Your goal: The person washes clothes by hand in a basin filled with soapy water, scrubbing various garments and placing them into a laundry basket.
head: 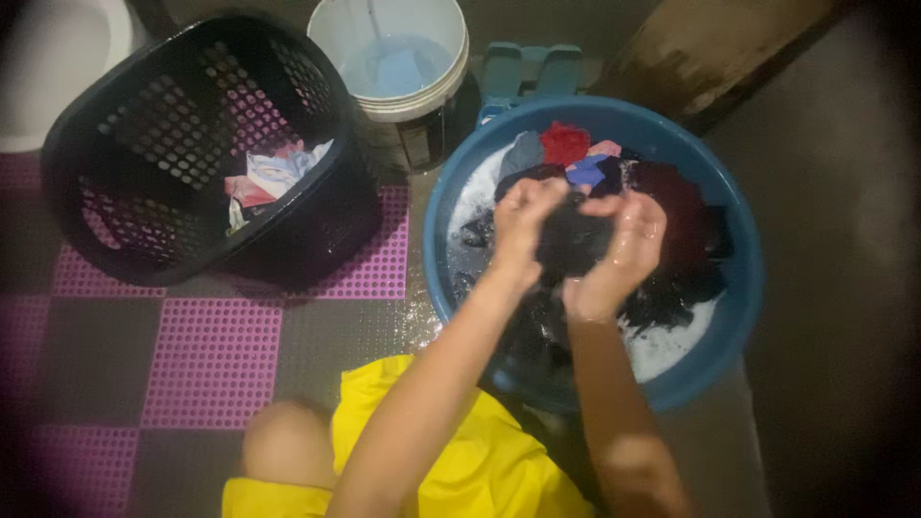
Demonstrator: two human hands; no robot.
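Over a round blue basin [739,317] of soapy water, both my hands grip one dark wet garment [574,240]. My left hand [523,221] clutches its left side and my right hand [628,245] clutches its right side, knuckles close together. More soaked clothes lie in the basin behind: a red piece [564,142], a blue piece [587,173], a grey piece [523,153] and a dark maroon one [681,206]. White suds [662,350] show near the front rim.
A black perforated laundry basket [144,144] with a few light clothes [273,177] stands to the left on purple and grey floor mats [211,360]. A white bucket [398,58] of water sits behind, beside a teal stool [528,69]. My knee [283,441] and yellow clothing [480,470] are below.
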